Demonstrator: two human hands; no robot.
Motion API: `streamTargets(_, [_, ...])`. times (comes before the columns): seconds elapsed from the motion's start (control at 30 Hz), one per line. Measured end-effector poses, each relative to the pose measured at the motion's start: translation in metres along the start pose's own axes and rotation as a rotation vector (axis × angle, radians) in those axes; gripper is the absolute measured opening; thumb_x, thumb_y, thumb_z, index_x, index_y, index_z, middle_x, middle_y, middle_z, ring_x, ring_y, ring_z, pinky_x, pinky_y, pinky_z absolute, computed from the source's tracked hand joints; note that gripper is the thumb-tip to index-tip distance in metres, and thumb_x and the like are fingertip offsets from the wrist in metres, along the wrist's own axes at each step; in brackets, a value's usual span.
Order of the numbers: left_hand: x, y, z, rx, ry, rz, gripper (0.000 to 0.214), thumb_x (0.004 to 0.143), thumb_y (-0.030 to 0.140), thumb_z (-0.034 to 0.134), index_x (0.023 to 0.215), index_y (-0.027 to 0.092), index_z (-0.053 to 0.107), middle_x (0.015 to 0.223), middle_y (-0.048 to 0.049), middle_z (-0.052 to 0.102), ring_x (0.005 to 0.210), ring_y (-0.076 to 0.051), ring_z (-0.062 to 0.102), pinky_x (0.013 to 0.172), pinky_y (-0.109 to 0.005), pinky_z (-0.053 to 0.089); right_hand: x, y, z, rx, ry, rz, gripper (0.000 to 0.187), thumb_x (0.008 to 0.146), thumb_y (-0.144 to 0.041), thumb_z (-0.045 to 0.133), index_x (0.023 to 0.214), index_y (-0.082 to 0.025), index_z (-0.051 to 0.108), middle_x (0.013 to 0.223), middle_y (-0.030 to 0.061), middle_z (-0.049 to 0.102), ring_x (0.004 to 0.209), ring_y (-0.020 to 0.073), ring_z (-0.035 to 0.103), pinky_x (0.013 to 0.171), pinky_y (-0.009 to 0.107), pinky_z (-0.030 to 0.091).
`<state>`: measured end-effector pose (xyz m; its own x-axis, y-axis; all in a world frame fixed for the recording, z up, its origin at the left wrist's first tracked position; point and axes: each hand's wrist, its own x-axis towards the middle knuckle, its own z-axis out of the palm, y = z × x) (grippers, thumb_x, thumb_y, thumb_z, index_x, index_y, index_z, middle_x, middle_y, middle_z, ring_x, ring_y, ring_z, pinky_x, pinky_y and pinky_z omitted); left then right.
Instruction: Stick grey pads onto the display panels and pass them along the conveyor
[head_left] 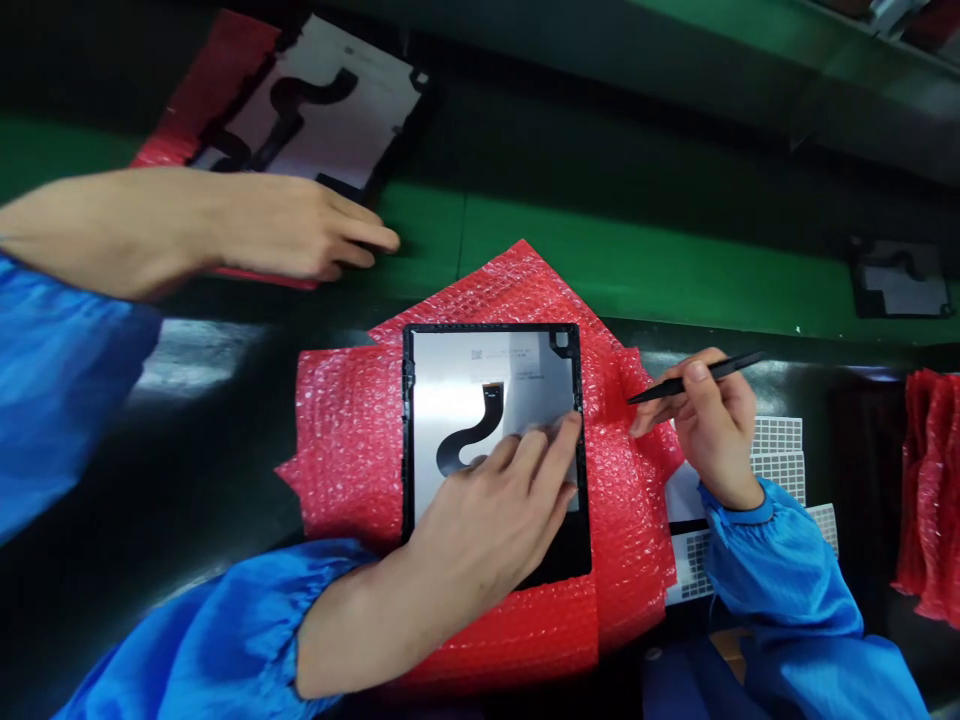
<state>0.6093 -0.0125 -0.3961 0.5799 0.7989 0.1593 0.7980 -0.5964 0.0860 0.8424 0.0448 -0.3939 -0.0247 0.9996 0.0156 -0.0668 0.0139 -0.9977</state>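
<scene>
In front of me lies a tablet screen panel (pixel 450 370) with a black frame, a silvery back and a curved black ribbon cable (pixel 491 412). My left hand (pixel 491 510) rests on its lower right part, fingers extended and the index fingertip at the right edge. Part of the cable and panel is hidden beneath this hand. My right hand (pixel 709 425) pinches a slim black pointed tool (pixel 739 362), with its tip directed left above the red bubble wrap (pixel 630 540) under the panel. Whether the tool is tweezers or a pick, I cannot make out.
A co-worker's hand (pixel 292 225) reaches in at upper left beside another panel (pixel 352 110) on red wrap. A further panel (pixel 904 280) lies on the green surface (pixel 495 240) at right. Label sheets (pixel 780 435) sit behind my right wrist; red bubble bags (pixel 930 490) are at far right.
</scene>
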Motion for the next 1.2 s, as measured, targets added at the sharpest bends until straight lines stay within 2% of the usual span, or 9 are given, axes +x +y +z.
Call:
streamTargets(0.1, [-0.001,-0.003,0.002,-0.032,-0.021,-0.017,0.052,0.106,0.028,0.049,0.152,0.005,0.053,0.106,-0.0128,0.074,0.085,-0.024,0.074,0.052,-0.031,0.050,-0.027,-0.013,-0.030,-0.066,0.083,-0.063,0.027,0.101,-0.052,0.071,0.094,-0.027,0.064,0.073,0.0001,0.078,0.051,0.0192,0.074,0.047,0.030,0.062])
streamTargets(0.2, [-0.002,-0.004,0.003,-0.027,-0.017,-0.030,0.053,0.108,0.035,0.042,0.153,0.008,0.054,0.106,-0.0134,0.075,0.084,-0.026,0.074,0.050,-0.031,0.041,-0.073,-0.011,-0.066,-0.149,0.069,0.021,0.024,0.102,-0.047,0.071,0.095,-0.025,0.064,0.072,0.0011,0.079,0.052,0.0200,0.076,0.047,0.030,0.062])
streamTargets(0.3, [-0.001,-0.002,0.003,-0.005,-0.030,-0.078,0.056,0.109,0.040,0.036,0.153,0.011,0.056,0.104,-0.0127,0.076,0.081,-0.026,0.074,0.050,-0.032,0.031,-0.120,0.007,-0.096,-0.245,-0.005,0.189,0.024,0.103,-0.044,0.072,0.094,-0.023,0.063,0.069,0.0022,0.079,0.051,0.0202,0.076,0.046,0.028,0.060])
streamTargets(0.43, [0.002,0.004,0.000,0.031,-0.087,-0.156,0.058,0.110,0.043,0.033,0.156,0.014,0.054,0.110,-0.0126,0.076,0.084,-0.026,0.072,0.055,-0.031,0.026,-0.161,0.035,-0.119,-0.361,-0.024,0.259,0.025,0.104,-0.045,0.069,0.094,-0.023,0.063,0.066,0.0019,0.078,0.055,0.0204,0.077,0.052,0.029,0.062])
streamTargets(0.6, [0.006,0.009,-0.002,0.064,-0.102,-0.223,0.060,0.108,0.046,0.031,0.153,0.016,0.058,0.108,-0.0112,0.076,0.082,-0.022,0.067,0.056,-0.031,0.019,-0.180,0.050,-0.126,-0.408,-0.027,0.228,0.027,0.105,-0.048,0.065,0.092,-0.024,0.063,0.065,0.0011,0.076,0.055,0.0202,0.075,0.052,0.030,0.061])
streamTargets(0.8, [0.007,0.012,-0.002,0.105,-0.124,-0.256,0.065,0.106,0.048,0.028,0.155,0.015,0.056,0.104,-0.0101,0.074,0.081,-0.022,0.063,0.057,-0.030,0.020,-0.195,0.058,-0.125,-0.423,-0.075,0.157,0.023,0.106,-0.045,0.064,0.095,-0.025,0.064,0.068,0.0004,0.075,0.057,0.0198,0.077,0.053,0.029,0.061])
streamTargets(1.0, [0.005,0.014,-0.001,0.172,-0.142,-0.272,0.070,0.106,0.052,0.021,0.160,0.017,0.051,0.105,-0.0085,0.072,0.081,-0.022,0.060,0.058,-0.030,0.019,-0.198,0.063,-0.122,-0.490,-0.083,0.094,0.024,0.106,-0.048,0.062,0.098,-0.025,0.063,0.066,0.0005,0.075,0.056,0.0204,0.076,0.054,0.031,0.064])
streamTargets(1.2, [0.006,0.016,-0.002,0.145,-0.171,-0.302,0.073,0.103,0.053,0.022,0.160,0.018,0.050,0.107,-0.0083,0.069,0.085,-0.022,0.058,0.061,-0.031,0.018,-0.196,0.060,-0.120,-0.549,-0.106,0.028,0.021,0.107,-0.044,0.062,0.097,-0.026,0.064,0.067,0.0011,0.074,0.058,0.0202,0.076,0.053,0.030,0.063])
